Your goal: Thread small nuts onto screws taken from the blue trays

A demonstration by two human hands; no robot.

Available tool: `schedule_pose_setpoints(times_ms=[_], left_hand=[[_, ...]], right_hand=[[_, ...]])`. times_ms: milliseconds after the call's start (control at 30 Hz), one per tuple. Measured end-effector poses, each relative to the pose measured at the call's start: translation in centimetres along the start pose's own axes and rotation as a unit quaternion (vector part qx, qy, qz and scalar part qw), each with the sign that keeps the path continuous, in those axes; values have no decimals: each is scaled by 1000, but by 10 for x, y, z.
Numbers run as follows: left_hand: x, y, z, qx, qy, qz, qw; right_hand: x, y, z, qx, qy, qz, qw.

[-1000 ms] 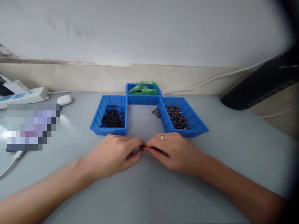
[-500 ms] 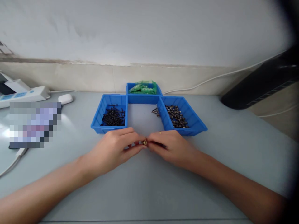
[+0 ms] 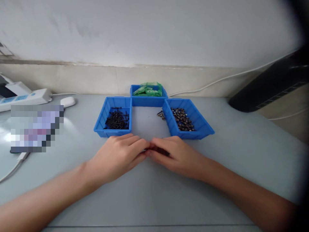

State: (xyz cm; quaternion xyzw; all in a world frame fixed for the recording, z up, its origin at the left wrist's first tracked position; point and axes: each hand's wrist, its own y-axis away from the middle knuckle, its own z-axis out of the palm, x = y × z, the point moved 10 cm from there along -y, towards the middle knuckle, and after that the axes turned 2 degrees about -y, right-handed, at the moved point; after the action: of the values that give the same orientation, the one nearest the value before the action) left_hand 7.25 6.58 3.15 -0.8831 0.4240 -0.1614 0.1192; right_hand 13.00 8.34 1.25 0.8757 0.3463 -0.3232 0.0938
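Observation:
My left hand (image 3: 117,154) and my right hand (image 3: 181,156) meet fingertip to fingertip above the grey table, just in front of two blue bins. Both are closed in a pinch. Half a second earlier a small round brass-coloured metal piece showed between the fingertips; the fingers now cover it. Behind my left hand, the left blue bin (image 3: 100,122) contains many black screws (image 3: 117,119). The right blue bin (image 3: 202,125) contains small shiny metal pieces (image 3: 182,120), and a few loose metal pieces (image 3: 161,114) lie against its left side.
A third blue bin (image 3: 148,102) at the back holds green packets (image 3: 151,91). On the left are a blurred-out device (image 3: 38,127) with a white cable, a small white case (image 3: 68,101) and a power strip (image 3: 38,97). A black cylinder (image 3: 256,91) leans at the right.
My left fingers have rolled over and closed in, covering the brass-coloured piece. My right fingertips have shifted slightly left. The bins have stayed in place.

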Motion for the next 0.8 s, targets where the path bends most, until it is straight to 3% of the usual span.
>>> schedule_pose_setpoints(times_ms=[133, 333, 600, 800], left_hand=[[-3, -1, 3, -13, 0, -9, 1000], [-12, 2, 12, -84, 33, -45, 995], [-7, 2, 15, -95, 55, -38, 993], [1, 0, 15, -98, 15, -17, 995]], right_hand=[[4, 0, 1, -6, 17, 6, 1000], [12, 1, -5, 4, 14, 26, 1000], [11, 0, 1, -11, 16, 16, 1000], [7, 0, 7, -12, 49, -14, 999]])
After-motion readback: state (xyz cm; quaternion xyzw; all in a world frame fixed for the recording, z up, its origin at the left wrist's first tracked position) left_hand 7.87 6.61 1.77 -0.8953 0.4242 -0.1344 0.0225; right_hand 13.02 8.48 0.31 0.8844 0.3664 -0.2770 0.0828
